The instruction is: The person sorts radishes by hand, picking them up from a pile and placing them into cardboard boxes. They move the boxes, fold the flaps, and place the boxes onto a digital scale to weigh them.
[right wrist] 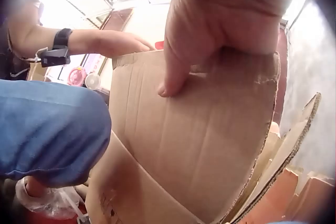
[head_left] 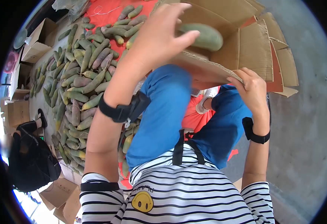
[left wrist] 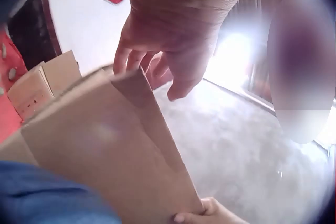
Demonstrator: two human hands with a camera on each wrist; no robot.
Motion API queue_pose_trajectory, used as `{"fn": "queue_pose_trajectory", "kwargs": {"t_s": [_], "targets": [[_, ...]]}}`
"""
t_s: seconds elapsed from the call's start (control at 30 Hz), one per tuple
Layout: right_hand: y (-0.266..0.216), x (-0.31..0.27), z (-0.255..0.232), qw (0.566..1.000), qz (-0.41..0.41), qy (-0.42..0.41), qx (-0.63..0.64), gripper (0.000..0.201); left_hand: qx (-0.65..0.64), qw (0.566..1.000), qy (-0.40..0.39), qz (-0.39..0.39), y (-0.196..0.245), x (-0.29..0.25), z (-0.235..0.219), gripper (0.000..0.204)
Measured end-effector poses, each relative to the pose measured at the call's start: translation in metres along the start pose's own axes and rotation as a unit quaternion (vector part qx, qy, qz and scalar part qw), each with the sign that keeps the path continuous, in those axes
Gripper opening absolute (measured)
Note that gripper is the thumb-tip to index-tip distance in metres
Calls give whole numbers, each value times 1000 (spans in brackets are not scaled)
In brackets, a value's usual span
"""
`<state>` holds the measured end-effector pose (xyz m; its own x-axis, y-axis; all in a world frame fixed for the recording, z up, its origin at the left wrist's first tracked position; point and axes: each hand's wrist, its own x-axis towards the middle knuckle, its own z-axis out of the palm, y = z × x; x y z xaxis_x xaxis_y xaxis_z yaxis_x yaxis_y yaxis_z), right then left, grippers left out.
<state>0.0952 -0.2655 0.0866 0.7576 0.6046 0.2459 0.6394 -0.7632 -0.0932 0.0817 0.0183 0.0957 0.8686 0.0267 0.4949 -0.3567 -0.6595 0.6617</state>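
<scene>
A cardboard box (head_left: 245,48) stands tilted in front of my knees with its flaps raised. My left hand (head_left: 167,31) reaches over its near edge, thumb stretched out and fingers spread. Just beside that hand, a long green radish (head_left: 206,37) shows blurred inside the box, overlapped by the thumb. In the left wrist view, the left fingertips (left wrist: 134,64) dip behind the box edge, and the radish is hidden. My right hand (head_left: 251,89) grips the near flap, its thumb (right wrist: 172,85) pressed flat on the outer cardboard.
A large heap of green and purplish radishes (head_left: 85,82) spreads over the floor and a red sheet (head_left: 100,11) at the left. More cardboard boxes (head_left: 40,41) stand beyond the heap. A person in black (head_left: 33,160) is at far left. Grey floor (head_left: 301,149) lies at the right.
</scene>
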Motion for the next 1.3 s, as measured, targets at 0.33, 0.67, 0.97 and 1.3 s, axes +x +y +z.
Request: {"fn": "queue_pose_trajectory", "kwargs": {"t_s": [0.33,0.67,0.97,1.3], "targets": [[7,-7,-4,999,-16,-5,34,20,181,913,5,-367,-175,-281,-93,32],[-2,3,-4,999,-11,-19,37,22,226,803,-140,-534,-188,-448,-20,69],[-1,2,-4,999,6,-31,44,22,201,761,-54,-615,-221,-341,32,86],[-10,11,-9,999,-31,-29,21,17,225,893,29,-389,-273,-421,5,64]]}}
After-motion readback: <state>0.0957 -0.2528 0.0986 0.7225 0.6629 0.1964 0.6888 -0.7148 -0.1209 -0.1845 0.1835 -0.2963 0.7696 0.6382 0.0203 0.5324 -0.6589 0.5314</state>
